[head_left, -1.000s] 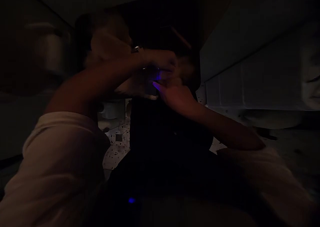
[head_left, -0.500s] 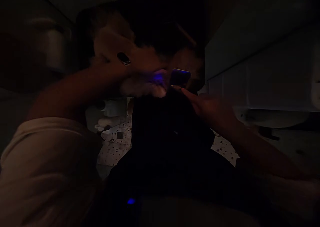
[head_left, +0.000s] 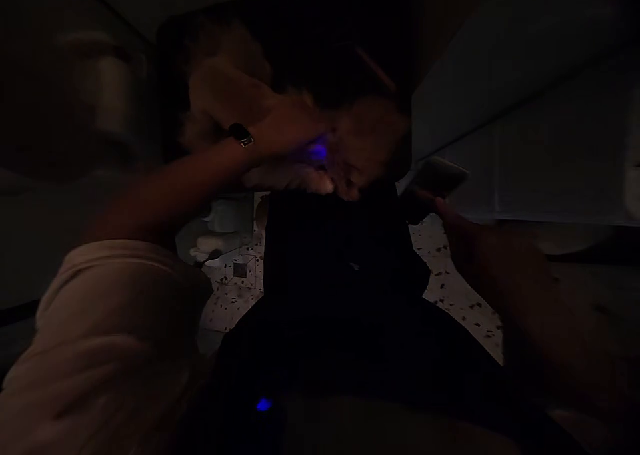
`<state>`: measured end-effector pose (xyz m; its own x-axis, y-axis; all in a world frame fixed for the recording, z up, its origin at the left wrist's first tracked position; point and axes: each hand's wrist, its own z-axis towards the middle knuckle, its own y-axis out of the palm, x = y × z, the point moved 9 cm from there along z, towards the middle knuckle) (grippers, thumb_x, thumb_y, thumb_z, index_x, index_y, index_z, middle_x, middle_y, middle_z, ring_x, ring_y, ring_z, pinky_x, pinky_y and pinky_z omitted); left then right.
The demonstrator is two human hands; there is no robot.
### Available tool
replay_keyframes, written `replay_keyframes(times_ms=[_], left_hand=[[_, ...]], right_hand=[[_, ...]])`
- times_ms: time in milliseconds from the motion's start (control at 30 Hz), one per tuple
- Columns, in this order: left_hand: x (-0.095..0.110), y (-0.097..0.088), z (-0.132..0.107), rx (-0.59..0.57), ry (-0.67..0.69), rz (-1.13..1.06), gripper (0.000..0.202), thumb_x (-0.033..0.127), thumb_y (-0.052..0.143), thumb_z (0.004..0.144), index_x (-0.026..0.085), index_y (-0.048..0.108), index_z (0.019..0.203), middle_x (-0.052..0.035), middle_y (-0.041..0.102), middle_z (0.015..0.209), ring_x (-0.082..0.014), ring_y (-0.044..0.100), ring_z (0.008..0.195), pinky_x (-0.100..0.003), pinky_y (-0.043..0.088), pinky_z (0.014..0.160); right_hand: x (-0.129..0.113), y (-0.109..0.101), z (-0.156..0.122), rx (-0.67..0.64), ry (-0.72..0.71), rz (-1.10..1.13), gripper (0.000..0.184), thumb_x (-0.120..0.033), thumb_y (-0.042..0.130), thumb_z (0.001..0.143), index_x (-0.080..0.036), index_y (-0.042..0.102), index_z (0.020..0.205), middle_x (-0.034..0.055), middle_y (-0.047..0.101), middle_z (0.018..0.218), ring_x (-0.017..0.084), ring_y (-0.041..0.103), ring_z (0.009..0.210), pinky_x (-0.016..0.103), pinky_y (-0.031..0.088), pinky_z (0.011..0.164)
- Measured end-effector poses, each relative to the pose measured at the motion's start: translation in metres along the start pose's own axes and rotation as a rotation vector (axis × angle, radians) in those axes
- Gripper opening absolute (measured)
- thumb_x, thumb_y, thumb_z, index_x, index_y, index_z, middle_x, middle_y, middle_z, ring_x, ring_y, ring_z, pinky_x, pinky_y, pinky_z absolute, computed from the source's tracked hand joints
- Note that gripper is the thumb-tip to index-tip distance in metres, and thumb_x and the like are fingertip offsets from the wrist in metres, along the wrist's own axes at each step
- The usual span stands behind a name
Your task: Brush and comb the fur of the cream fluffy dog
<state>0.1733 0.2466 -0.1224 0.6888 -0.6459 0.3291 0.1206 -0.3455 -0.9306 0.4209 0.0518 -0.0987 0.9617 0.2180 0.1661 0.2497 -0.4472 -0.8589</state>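
Observation:
A light-brown furry animal lies on a dark surface in front of me; its outline is hard to make out in the dim light. My left hand, with a dark watch at the wrist, rests on the fur. Its fingers are lost in shadow. A blue glow shows on the fur beside them. Off to the right, apart from the animal, my right hand is closed round what looks like a pet brush, with a flat rectangular head tilted upward.
The dark surface has a rounded edge, and a thin stick-like thing lies on it. Speckled floor shows on both sides of my dark-clothed lap. White fixtures stand at left; a pale tiled wall rises at right.
My right hand has drawn the brush away from the animal, out to the right. My left hand has shifted slightly and stays on the fur.

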Motion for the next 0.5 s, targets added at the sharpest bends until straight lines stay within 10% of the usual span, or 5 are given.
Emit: replay_keyframes(times_ms=[100, 267, 500], left_hand=[[0.006, -0.007, -0.031, 0.16, 0.101, 0.004, 0.037, 0.038, 0.052, 0.097, 0.019, 0.057, 0.129, -0.0056, 0.062, 0.126, -0.0251, 0.053, 0.115, -0.049, 0.039, 0.106], [-0.034, -0.016, -0.127, 0.918, -0.287, -0.241, 0.039, 0.051, 0.037, 0.101, 0.022, 0.062, 0.103, -0.0055, 0.063, 0.099, -0.0195, 0.058, 0.097, -0.041, 0.047, 0.089], [0.013, 0.039, -0.096, 0.628, -0.187, -0.309, 0.041, 0.052, 0.05, 0.097, 0.023, 0.061, 0.123, -0.0082, 0.059, 0.125, -0.0229, 0.052, 0.121, -0.042, 0.041, 0.106]], right_hand=[[0.02, 0.007, -0.01, 0.032, 0.102, 0.07, 0.054, -0.032, 0.028, 0.101, -0.036, 0.028, 0.155, 0.0077, 0.071, 0.078, 0.022, 0.059, 0.052, 0.027, 0.026, 0.045], [0.008, 0.01, -0.012, 0.077, 0.033, 0.353, 0.05, -0.036, 0.034, 0.101, -0.035, 0.038, 0.151, 0.0054, 0.074, 0.084, 0.02, 0.066, 0.061, 0.026, 0.036, 0.052], [-0.06, -0.052, 0.008, 0.206, -0.35, 0.563, 0.046, -0.039, 0.038, 0.1, -0.036, 0.046, 0.146, 0.002, 0.072, 0.114, 0.02, 0.07, 0.089, 0.027, 0.048, 0.069]])
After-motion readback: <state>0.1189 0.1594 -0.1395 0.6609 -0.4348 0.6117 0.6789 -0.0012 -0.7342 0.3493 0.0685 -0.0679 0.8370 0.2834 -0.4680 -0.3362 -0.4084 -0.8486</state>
